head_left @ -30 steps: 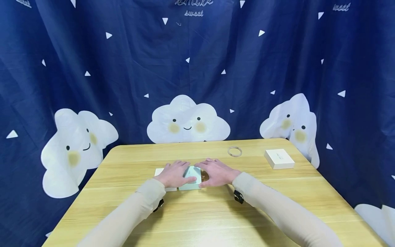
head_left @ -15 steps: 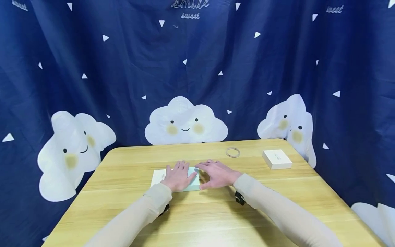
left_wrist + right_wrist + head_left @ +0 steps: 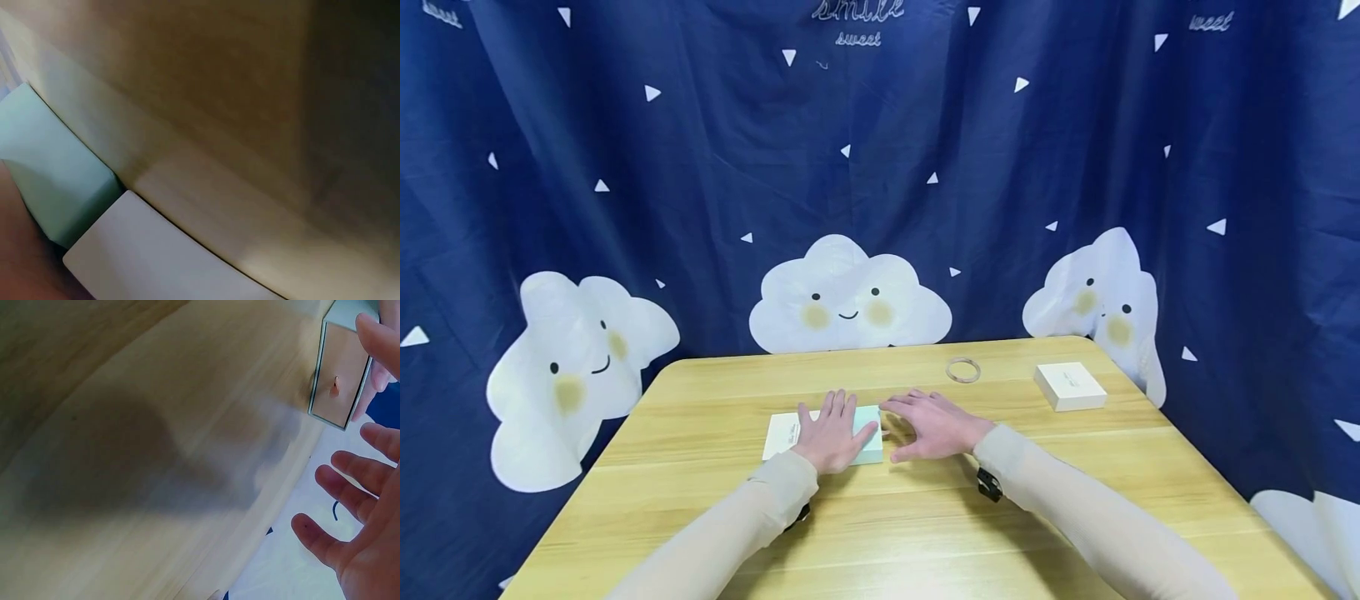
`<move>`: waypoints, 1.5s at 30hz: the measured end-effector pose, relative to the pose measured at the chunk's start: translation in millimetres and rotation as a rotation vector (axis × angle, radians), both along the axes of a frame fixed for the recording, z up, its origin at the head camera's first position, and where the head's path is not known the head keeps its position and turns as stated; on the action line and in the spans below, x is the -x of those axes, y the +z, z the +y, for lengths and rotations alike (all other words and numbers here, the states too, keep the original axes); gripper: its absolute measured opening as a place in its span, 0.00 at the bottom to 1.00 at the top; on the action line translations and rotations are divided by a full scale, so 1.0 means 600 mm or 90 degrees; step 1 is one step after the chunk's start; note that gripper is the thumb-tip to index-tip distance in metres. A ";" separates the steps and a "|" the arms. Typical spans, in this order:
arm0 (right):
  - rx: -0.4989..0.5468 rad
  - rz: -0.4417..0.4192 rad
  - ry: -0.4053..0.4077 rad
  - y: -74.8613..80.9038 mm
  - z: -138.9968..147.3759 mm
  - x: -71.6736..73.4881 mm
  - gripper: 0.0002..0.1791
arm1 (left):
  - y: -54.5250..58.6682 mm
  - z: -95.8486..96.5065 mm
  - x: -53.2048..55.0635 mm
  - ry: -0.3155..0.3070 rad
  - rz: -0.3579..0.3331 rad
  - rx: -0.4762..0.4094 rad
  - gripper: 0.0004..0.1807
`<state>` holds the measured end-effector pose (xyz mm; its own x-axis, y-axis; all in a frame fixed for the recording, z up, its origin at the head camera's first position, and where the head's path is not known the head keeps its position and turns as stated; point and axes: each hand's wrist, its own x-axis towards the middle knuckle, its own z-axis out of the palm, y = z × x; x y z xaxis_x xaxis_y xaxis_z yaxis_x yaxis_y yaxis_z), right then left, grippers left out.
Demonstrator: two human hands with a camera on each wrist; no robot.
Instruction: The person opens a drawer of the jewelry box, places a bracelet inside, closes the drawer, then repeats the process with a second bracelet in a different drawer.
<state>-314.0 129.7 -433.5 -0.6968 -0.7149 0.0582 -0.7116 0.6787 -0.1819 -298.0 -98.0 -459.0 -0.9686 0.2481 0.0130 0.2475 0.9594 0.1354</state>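
My left hand (image 3: 831, 440) lies with fingers spread over a mint-green box (image 3: 871, 451) and the edge of a flat white box (image 3: 781, 435). Both boxes sit end to end on the table, as the left wrist view shows with the mint box (image 3: 59, 165) meeting the white box (image 3: 156, 253). A pinkish end panel (image 3: 345, 353) with a small pull tab (image 3: 335, 387) faces right, framed by the mint sleeve. Just right of that end, my right hand (image 3: 940, 427) hovers with loosely bent, spread fingers, holding nothing.
A thin ring-shaped bangle (image 3: 963, 370) lies toward the table's back edge. Another white box (image 3: 1071, 387) with small print rests at the back right. Behind the wooden table (image 3: 880, 533) hangs a dark blue curtain (image 3: 880, 167) with clouds.
My left hand has slid right, from mostly over the white box onto the mint box, with its fingers straighter. My right hand has drawn slightly away from the mint box's end.
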 end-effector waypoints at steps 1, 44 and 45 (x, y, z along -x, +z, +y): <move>0.000 -0.001 0.000 0.000 0.001 0.000 0.50 | -0.001 0.000 0.000 0.001 0.001 0.001 0.47; -0.045 -0.011 -0.145 0.081 0.195 0.018 0.49 | -0.016 -0.008 0.007 0.005 -0.010 -0.015 0.49; -0.050 -0.011 -0.149 0.081 0.201 0.021 0.50 | -0.017 -0.008 0.007 0.004 -0.007 -0.017 0.48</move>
<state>-326.8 250.5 -384.8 -0.8443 -0.5359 -0.0049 -0.5306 0.8372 -0.1328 -302.4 -102.9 -469.2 -0.9702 0.2422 0.0094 0.2404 0.9567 0.1641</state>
